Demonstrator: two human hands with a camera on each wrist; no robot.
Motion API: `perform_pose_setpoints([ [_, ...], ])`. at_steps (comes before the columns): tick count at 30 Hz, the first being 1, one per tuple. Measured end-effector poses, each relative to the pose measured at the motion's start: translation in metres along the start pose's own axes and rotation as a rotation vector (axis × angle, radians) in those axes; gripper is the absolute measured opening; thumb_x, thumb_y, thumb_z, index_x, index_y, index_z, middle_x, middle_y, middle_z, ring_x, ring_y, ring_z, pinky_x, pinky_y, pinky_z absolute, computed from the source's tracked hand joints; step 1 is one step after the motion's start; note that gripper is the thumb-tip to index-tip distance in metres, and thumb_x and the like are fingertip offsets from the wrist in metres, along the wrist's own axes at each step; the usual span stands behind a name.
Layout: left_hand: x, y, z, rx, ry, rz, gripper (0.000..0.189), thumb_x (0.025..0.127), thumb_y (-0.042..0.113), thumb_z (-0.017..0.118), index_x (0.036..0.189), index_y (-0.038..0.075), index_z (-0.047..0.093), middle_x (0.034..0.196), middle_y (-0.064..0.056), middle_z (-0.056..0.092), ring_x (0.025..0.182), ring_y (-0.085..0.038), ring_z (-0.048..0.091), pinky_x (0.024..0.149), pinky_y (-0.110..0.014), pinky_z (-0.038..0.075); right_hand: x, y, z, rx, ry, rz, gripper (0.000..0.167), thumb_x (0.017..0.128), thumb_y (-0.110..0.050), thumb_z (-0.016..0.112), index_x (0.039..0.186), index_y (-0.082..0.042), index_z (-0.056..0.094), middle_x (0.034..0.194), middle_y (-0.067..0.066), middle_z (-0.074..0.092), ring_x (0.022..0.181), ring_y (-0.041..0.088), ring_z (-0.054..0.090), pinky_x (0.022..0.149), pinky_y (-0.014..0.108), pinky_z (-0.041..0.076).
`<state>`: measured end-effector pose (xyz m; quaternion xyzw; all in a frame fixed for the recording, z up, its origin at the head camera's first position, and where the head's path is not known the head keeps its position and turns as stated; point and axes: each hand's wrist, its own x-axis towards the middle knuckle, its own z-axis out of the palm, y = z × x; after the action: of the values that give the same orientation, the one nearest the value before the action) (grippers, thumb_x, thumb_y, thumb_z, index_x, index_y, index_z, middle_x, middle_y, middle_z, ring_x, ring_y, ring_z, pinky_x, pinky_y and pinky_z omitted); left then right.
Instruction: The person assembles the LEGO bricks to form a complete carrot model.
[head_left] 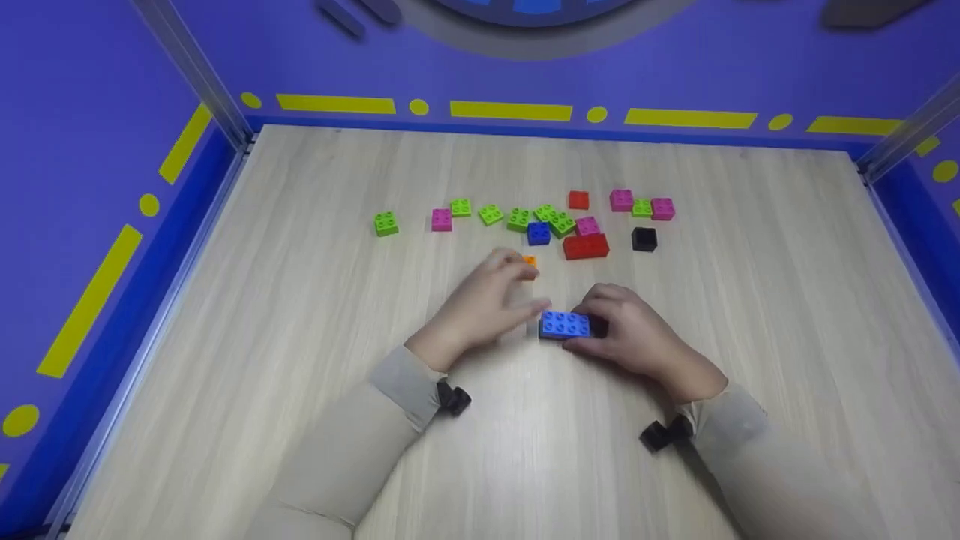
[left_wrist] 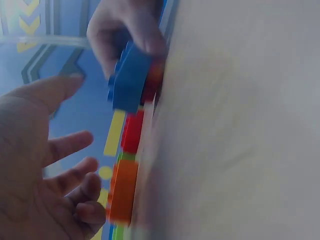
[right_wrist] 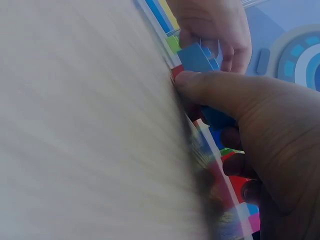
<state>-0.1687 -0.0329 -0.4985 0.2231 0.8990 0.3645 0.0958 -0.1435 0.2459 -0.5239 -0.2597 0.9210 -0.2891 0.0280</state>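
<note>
The right hand (head_left: pixel 634 334) grips a blue brick (head_left: pixel 565 324) between thumb and fingers at the brick's right end. The left hand (head_left: pixel 491 300) is released, its fingers spread and partly bent; its thumb tip is just beside the blue brick's left end. The blue brick is located between the two hands, near the middle of the surface (head_left: pixel 495 450). It is a rectangular block, apparently plastic, with round studs in two rows of four; the studs face up and the long axis runs left to right. A red piece (left_wrist: pixel 151 82) shows directly under the blue brick; whether the two are joined cannot be determined. An orange brick (left_wrist: pixel 124 192) stands studs up near the left hand's fingers; contact cannot be confirmed. Beyond the hands, smooth studded bricks lie in a loose band: a dark blue brick (head_left: pixel 538 233), a long red brick (head_left: pixel 585 246) with its long axis roughly left to right, a black brick (head_left: pixel 644 239) to its right, a small red brick (head_left: pixel 578 199) farther back, and several lime-green bricks (head_left: pixel 386 223) and pink bricks (head_left: pixel 442 220). The surface has pale wood grain. Blue-violet panels (head_left: pixel 517 75) with yellow markings enclose it.
</note>
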Motion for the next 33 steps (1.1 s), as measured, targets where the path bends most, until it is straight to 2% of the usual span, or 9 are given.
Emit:
perform_pose_setpoints([
  [2,0.003,-0.008,-0.006,-0.006,0.066,-0.038,0.06,0.106,0.048,0.077,0.154,0.013,0.066,0.167,-0.009,0.053,0.156,-0.032,0.055,0.134,-0.049,0.043,0.0,-0.001,0.0,0.005,-0.002,0.029,0.043,0.087,-0.037,0.101,0.118,-0.011,0.085,0.11,0.0,0.074,0.101,0.017,0.065,0.096,0.043,0.061],
  [4,0.006,-0.016,-0.01,0.003,0.098,-0.072,0.061,0.107,0.043,0.078,0.157,0.012,0.064,0.169,-0.009,0.053,0.158,-0.033,0.053,0.136,-0.048,0.041,0.0,-0.001,0.0,0.007,-0.009,0.062,0.045,0.088,-0.039,0.1,0.12,-0.012,0.085,0.112,-0.001,0.073,0.101,0.017,0.064,0.098,0.043,0.062],
  [10,0.011,-0.032,-0.013,0.071,0.081,-0.123,0.061,0.111,0.034,0.073,0.165,0.011,0.057,0.176,-0.007,0.051,0.159,-0.033,0.05,0.137,-0.046,0.038,0.001,-0.001,0.0,0.007,-0.014,0.136,0.049,0.091,-0.041,0.098,0.128,-0.012,0.083,0.118,0.001,0.071,0.106,0.02,0.063,0.101,0.044,0.061],
  [18,0.012,-0.036,-0.012,0.069,0.082,-0.147,0.06,0.109,0.03,0.077,0.164,0.013,0.06,0.168,-0.005,0.062,0.14,-0.027,0.057,0.129,-0.042,0.046,0.003,-0.001,0.001,0.009,0.013,0.177,0.05,0.091,-0.037,0.098,0.131,-0.011,0.082,0.119,0.003,0.07,0.109,0.023,0.062,0.102,0.044,0.059],
  [22,0.012,-0.036,-0.01,0.073,0.102,-0.144,0.055,0.109,0.028,0.078,0.16,0.014,0.064,0.16,-0.004,0.069,0.133,-0.026,0.059,0.123,-0.041,0.05,0.004,0.0,0.001,0.012,0.025,0.167,0.05,0.09,-0.035,0.099,0.13,-0.01,0.083,0.12,0.004,0.071,0.109,0.023,0.063,0.102,0.045,0.06],
  [27,0.011,-0.037,-0.01,0.065,0.152,-0.116,0.044,0.11,0.023,0.075,0.152,0.013,0.07,0.152,-0.005,0.074,0.133,-0.026,0.063,0.122,-0.042,0.052,0.003,0.001,0.001,0.014,0.02,0.17,0.05,0.091,-0.036,0.098,0.131,-0.011,0.082,0.122,0.004,0.07,0.11,0.024,0.063,0.104,0.045,0.06],
  [30,0.011,-0.038,-0.01,0.007,0.184,-0.091,0.04,0.107,0.022,0.077,0.146,0.012,0.074,0.147,-0.005,0.076,0.134,-0.026,0.064,0.122,-0.043,0.052,0.003,0.002,0.001,0.011,0.016,0.178,0.05,0.092,-0.037,0.097,0.133,-0.012,0.082,0.123,0.004,0.07,0.111,0.023,0.062,0.103,0.046,0.059],
  [33,0.01,-0.038,-0.009,-0.093,0.2,-0.069,0.037,0.103,0.021,0.081,0.14,0.012,0.077,0.141,-0.005,0.077,0.128,-0.026,0.067,0.118,-0.043,0.054,0.003,0.002,0.0,0.008,0.014,0.182,0.05,0.092,-0.037,0.097,0.133,-0.012,0.082,0.125,0.005,0.07,0.111,0.024,0.063,0.103,0.046,0.06],
])
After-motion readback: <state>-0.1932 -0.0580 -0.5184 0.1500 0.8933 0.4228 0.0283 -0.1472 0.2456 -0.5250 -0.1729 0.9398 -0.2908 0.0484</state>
